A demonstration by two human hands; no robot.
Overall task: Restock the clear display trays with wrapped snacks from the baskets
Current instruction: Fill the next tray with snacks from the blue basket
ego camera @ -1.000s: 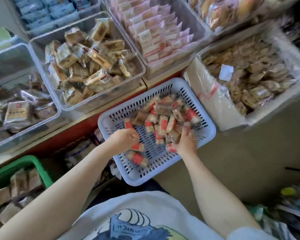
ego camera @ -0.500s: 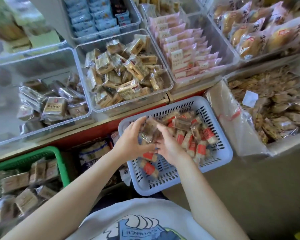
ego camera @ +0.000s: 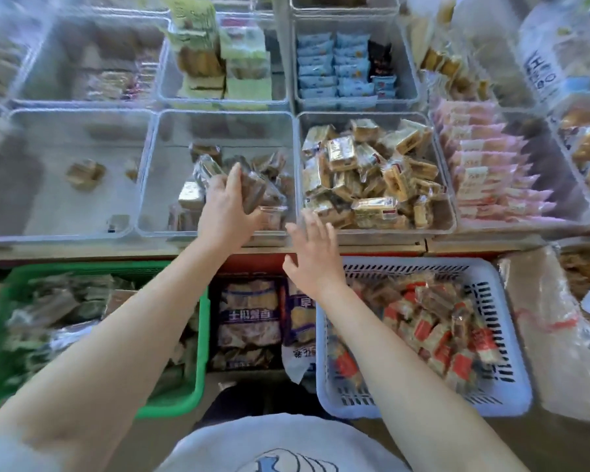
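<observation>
My left hand (ego camera: 225, 209) reaches into the middle clear display tray (ego camera: 218, 124) and is shut on a stack of clear-wrapped brown snacks (ego camera: 252, 189), held over the other wrapped snacks lying there. My right hand (ego camera: 312, 257) hovers open with spread fingers at the shelf's front edge, between that tray and the lavender basket (ego camera: 511, 400). The basket holds many red-and-clear wrapped snacks (ego camera: 436, 325) and stands at the lower right.
A green basket (ego camera: 200, 352) of wrapped snacks stands lower left. The clear tray on the left (ego camera: 82, 120) holds a few pieces; the tray on the right (ego camera: 368, 175) is heaped with tan packets. Pink, blue and green packets fill other trays. Purple snack bags (ego camera: 249, 321) lie between the baskets.
Both hands rose out of the lavender basket with a handful of snacks. The left hand carried them up into the middle clear tray; the right hand let go and opened. The view tilted up.
</observation>
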